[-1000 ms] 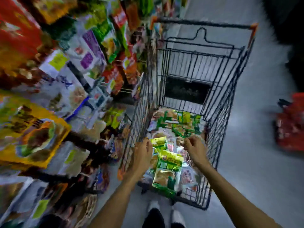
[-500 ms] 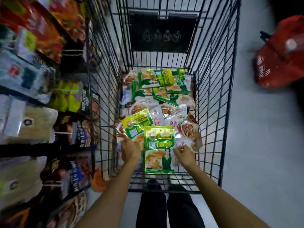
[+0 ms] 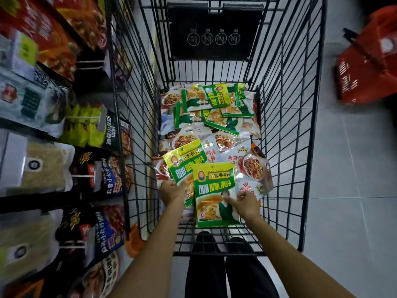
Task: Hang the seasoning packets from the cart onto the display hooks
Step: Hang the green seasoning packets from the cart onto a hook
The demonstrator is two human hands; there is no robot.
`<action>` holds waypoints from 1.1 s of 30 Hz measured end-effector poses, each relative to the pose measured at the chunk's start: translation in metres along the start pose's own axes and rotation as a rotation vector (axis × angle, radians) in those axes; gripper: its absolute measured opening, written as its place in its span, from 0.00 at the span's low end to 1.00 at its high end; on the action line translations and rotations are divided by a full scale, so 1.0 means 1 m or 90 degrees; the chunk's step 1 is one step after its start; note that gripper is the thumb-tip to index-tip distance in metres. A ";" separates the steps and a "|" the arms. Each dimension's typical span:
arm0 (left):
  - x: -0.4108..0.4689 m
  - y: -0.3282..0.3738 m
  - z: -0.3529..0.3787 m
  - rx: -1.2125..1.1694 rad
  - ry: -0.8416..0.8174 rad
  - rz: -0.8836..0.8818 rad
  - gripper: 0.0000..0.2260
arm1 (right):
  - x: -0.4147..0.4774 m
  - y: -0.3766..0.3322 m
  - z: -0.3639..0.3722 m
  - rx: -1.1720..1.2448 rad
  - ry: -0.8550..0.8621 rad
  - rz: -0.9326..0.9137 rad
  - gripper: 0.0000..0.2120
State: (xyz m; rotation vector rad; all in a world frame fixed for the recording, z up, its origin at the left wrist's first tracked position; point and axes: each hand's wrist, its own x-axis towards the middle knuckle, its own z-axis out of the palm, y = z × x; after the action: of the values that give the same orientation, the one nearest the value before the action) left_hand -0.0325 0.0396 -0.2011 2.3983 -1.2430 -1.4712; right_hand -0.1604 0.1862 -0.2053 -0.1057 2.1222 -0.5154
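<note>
Seasoning packets [image 3: 214,117] lie in a loose heap across the floor of the cart [image 3: 300,147]. Two yellow-green packets are raised at the near end of the cart. The front packet [image 3: 212,186] stands upright, face up to the camera. The right hand [image 3: 245,204] grasps it, with the fingers [image 3: 231,200] pinching its lower right part. The second packet [image 3: 184,162] sits tilted behind it, toward the cart's left wall. The left hand [image 3: 171,191] is clenched on its lower edge. Display hooks [image 3: 83,175] with hung stock stand just left of the cart.
</note>
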 end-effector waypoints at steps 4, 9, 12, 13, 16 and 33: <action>-0.001 0.000 -0.001 -0.023 0.017 0.072 0.05 | -0.004 -0.004 -0.001 0.056 -0.021 -0.006 0.24; -0.007 0.007 -0.003 -0.120 -0.022 0.117 0.15 | -0.010 -0.011 -0.002 0.146 -0.094 -0.005 0.14; -0.007 0.013 -0.001 -0.138 -0.064 0.110 0.17 | -0.010 -0.012 -0.004 0.179 -0.102 -0.006 0.12; -0.006 0.013 0.000 -0.134 -0.084 0.118 0.15 | -0.010 -0.011 -0.005 0.184 -0.104 -0.013 0.11; -0.004 0.013 0.002 -0.124 -0.117 0.125 0.12 | -0.011 -0.009 -0.009 0.210 -0.100 -0.016 0.10; -0.097 0.089 -0.122 -0.136 0.068 0.430 0.07 | -0.068 -0.116 -0.099 0.329 -0.195 -0.189 0.11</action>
State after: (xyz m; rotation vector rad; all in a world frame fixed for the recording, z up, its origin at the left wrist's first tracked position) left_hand -0.0124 0.0034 -0.0261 1.6475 -1.5568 -1.1680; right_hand -0.2154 0.1311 -0.0574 -0.1923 1.6277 -1.1307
